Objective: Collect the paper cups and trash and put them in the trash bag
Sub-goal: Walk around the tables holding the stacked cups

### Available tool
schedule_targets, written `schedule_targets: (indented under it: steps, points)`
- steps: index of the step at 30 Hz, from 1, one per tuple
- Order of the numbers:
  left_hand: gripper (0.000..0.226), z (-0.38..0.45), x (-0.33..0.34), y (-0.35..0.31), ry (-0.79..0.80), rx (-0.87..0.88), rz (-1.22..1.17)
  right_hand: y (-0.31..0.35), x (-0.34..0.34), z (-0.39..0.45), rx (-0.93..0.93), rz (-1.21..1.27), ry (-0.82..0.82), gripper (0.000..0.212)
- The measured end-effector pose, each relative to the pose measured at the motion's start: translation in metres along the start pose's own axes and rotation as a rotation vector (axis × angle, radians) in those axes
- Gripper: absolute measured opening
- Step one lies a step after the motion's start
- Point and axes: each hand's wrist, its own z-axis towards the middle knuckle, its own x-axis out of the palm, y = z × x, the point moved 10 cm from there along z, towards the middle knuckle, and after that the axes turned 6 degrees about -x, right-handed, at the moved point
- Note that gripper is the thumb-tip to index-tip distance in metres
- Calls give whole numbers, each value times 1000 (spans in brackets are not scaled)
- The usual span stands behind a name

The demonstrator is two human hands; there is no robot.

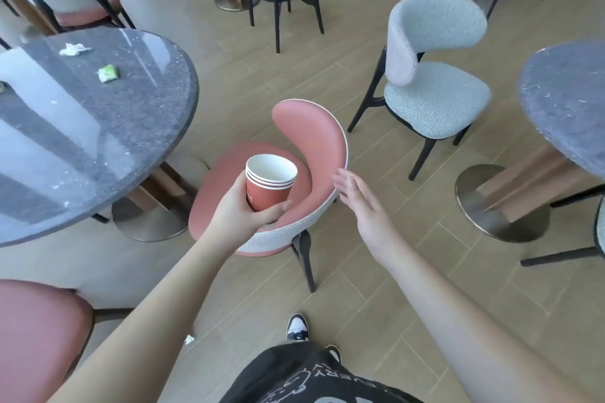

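Note:
My left hand (244, 211) grips a stack of red paper cups (270, 181) with white insides, held upright over a pink chair. To the right of the cups, my right hand (358, 198) is open with fingers spread and holds nothing. On the dark round table at the left lie a crumpled white tissue (73, 49) and a green wrapper (108, 73). A small white scrap (189, 339) lies on the floor near my left forearm. No trash bag is in view.
The dark round table (137, 127) fills the left. A pink chair (314, 141) stands right under my hands, a grey chair (432, 88) at the right, another round table (563, 101) at the far right edge. More chairs stand at the back. My shoe (297, 327) is on the wooden floor.

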Motion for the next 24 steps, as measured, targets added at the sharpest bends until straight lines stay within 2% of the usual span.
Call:
schedule_targets:
  steps: [3, 7, 9, 12, 19, 24]
  points:
    - [62, 26, 17, -5, 47, -2, -6, -3, -13, 10, 28, 4, -37, 79]
    - [64, 60, 41, -13, 108, 12, -28, -5, -36, 25, 59, -28, -102, 53]
    - [72, 76, 55, -16, 153, 15, -32, -7, -47, 32, 61, -10, -137, 46]
    - [75, 95, 73, -22, 195, 23, -24, -13, -63, 40, 69, 1, -175, 55]
    - [64, 138, 114, -51, 200, 42, -4, -30, -115, 74, 78, 36, -215, 65]
    - [76, 181, 160, -76, 176, 28, 11, -34, -169, 113, 63, 44, -225, 71]
